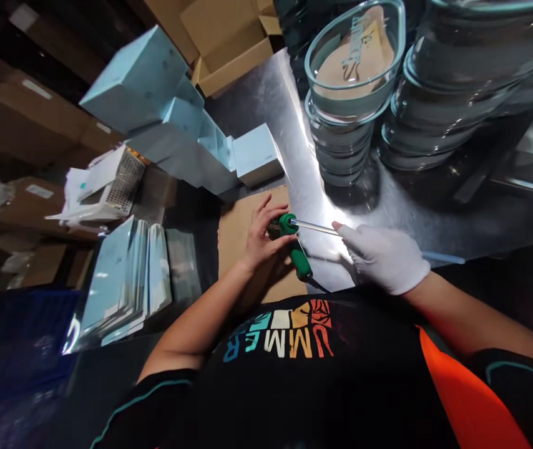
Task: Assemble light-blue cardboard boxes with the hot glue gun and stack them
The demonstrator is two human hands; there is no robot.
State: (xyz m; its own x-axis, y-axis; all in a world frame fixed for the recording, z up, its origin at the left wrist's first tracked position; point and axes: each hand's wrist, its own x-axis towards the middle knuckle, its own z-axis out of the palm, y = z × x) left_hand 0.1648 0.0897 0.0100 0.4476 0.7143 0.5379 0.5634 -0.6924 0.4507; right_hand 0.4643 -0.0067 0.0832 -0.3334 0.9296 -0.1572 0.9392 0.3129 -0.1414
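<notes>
Holding a green-handled tool (297, 246) over the tabletop (266, 100), your bare left hand (261, 234) curls its fingers (266, 209) narrowly about the head of the handle, while your gloved right hand (386, 259) pinches the far end of the metal rod (316, 228) between closed fingertips; the tool lies just above a sheet of cardboard (238, 224), near your chest, its cord (317, 285) trailing towards you. Judged from this pose, several things could go wrong; if the rod is hot, your bare hand so close to its base could be burned; a slack pinch could let the rod tip slide and scratch the shiny tabletop; a tug on the cord could pull the handle out of your left hand; a wide elbow swing could reach the glass stacks, which stand near, just beyond the rod. Containers: a stack of glass dishes (341, 143) stands on the tabletop, the top dish (355, 56) holding a brown printed card insert (355, 59); a second, larger glass stack (458, 87) stands just beside it, contents not legible; pale blue boxes (173, 118) lie closed to your left; an open carton (229, 43) behind them shows nothing inside; flat packs (121, 280) lean in a row at the left.
</notes>
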